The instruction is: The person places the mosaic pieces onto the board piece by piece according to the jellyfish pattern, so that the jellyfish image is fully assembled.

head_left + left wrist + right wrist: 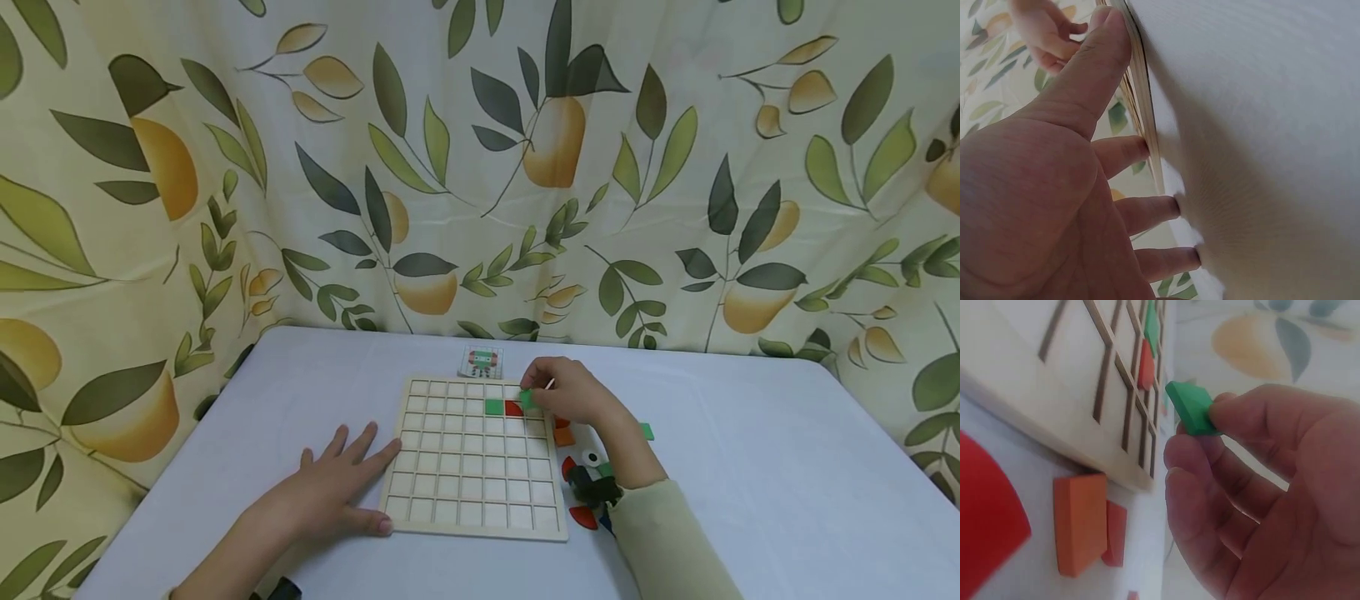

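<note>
My right hand (pixel 570 390) pinches a green piece (pixel 528 398) over the far right part of the wooden grid board (pixel 480 531). Two compartments in its second row from the far side hold a green square (pixel 494 407) and a red piece (pixel 513 408). My left hand (pixel 330 485) lies spread against the left edge. White tabletop (pixel 757 450) stretches right. My right wrist partly hides loose pieces (pixel 565 437); the far card (pixel 481 362) is too small to read.

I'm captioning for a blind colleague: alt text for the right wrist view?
The right hand pinches a green tile near a wooden grid board holding a green piece and a red piece; an orange block and red blocks lie alongside.
</note>
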Demonstrator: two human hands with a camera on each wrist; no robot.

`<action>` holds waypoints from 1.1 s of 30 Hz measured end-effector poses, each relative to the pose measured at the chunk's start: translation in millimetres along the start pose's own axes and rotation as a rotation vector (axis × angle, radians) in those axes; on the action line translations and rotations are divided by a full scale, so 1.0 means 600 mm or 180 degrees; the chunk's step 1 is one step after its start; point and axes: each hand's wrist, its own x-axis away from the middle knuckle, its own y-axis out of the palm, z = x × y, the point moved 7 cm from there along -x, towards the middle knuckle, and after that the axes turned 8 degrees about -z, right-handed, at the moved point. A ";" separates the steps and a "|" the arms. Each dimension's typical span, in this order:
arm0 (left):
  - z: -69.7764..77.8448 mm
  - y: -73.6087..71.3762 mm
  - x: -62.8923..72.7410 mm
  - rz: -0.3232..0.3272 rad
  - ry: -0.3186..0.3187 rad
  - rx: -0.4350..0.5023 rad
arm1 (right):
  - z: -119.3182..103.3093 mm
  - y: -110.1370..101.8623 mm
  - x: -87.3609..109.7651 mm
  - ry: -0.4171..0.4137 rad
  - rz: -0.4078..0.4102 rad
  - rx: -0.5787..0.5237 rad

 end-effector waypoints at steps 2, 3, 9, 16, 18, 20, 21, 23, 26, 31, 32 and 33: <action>-0.001 0.000 -0.002 -0.0001 -0.0008 -0.0015 | -0.005 0.004 -0.001 -0.0065 0.0004 -0.0003; -0.001 0.000 -0.002 0.0001 -0.0009 -0.0022 | -0.008 0.005 -0.001 -0.0091 0.0002 -0.0020; -0.002 0.003 -0.001 -0.0010 -0.0017 0.0016 | -0.023 0.018 -0.003 -0.0372 -0.0113 -0.0374; -0.001 0.000 -0.001 0.0001 -0.0024 0.0012 | -0.031 0.029 -0.009 -0.0456 -0.0192 -0.0833; 0.000 -0.001 -0.002 -0.0009 -0.0026 0.0010 | -0.033 0.032 -0.010 -0.0472 -0.0163 -0.0849; 0.000 0.000 -0.002 -0.0020 -0.0034 0.0006 | -0.036 0.035 -0.012 -0.0485 -0.0133 -0.0854; 0.000 0.000 -0.002 -0.0022 -0.0037 0.0001 | -0.037 0.036 -0.013 -0.0491 -0.0111 -0.0855; 0.000 -0.001 -0.002 -0.0019 -0.0041 -0.0015 | -0.040 0.040 -0.015 -0.0501 -0.0067 -0.0835; 0.000 -0.002 -0.002 -0.0012 -0.0046 -0.0025 | -0.044 0.045 -0.019 -0.0519 0.0001 -0.0732; 0.001 -0.002 -0.001 -0.0017 -0.0044 0.0003 | -0.050 0.059 -0.023 -0.0534 0.0033 -0.0347; 0.002 -0.002 -0.001 -0.0019 -0.0045 0.0008 | -0.051 0.061 -0.024 -0.0535 0.0034 -0.0288; 0.002 -0.001 -0.001 -0.0020 -0.0044 0.0007 | -0.051 0.062 -0.024 -0.0532 0.0032 -0.0252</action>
